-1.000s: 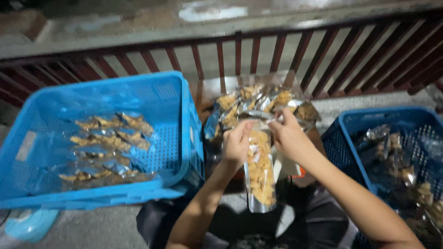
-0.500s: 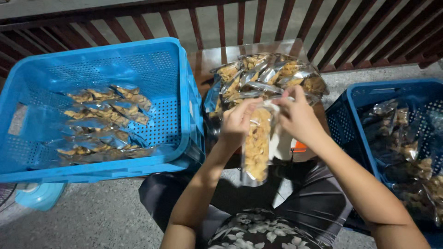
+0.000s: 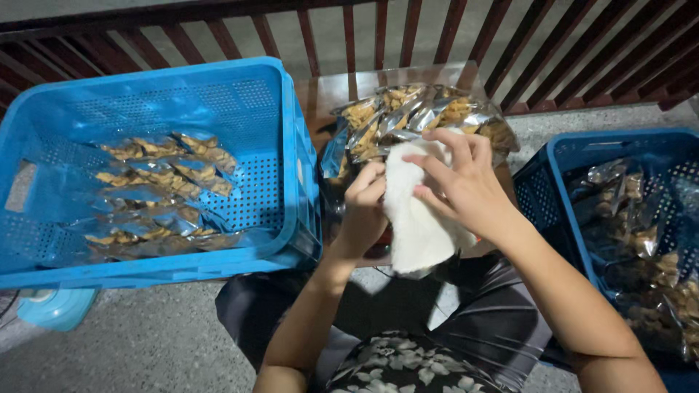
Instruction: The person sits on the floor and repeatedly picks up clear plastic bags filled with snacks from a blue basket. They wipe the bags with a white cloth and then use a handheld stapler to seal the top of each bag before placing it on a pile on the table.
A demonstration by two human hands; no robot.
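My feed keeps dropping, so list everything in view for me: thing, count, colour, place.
light blue crate: one, left, with clear snack packets lying flat inside
pile of snack packets: one heap, clear and silvery, centre, ahead of the hands
dark blue crate: one, right, holding more packets
railing: dark red bars, top
white cloth: one, centre, between both hands
left hand: grip on the cloth's left edge
right hand: fingers spread over the cloth

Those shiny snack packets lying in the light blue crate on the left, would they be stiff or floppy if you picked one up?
Probably floppy: the snack packets look like thin clear film that creases and sags over one another. Likely light for their size, since each holds a thin layer of small brown pieces. The glossy film may be slippery, and they lie loosely overlapped in the light blue crate, so a push would likely slide them.
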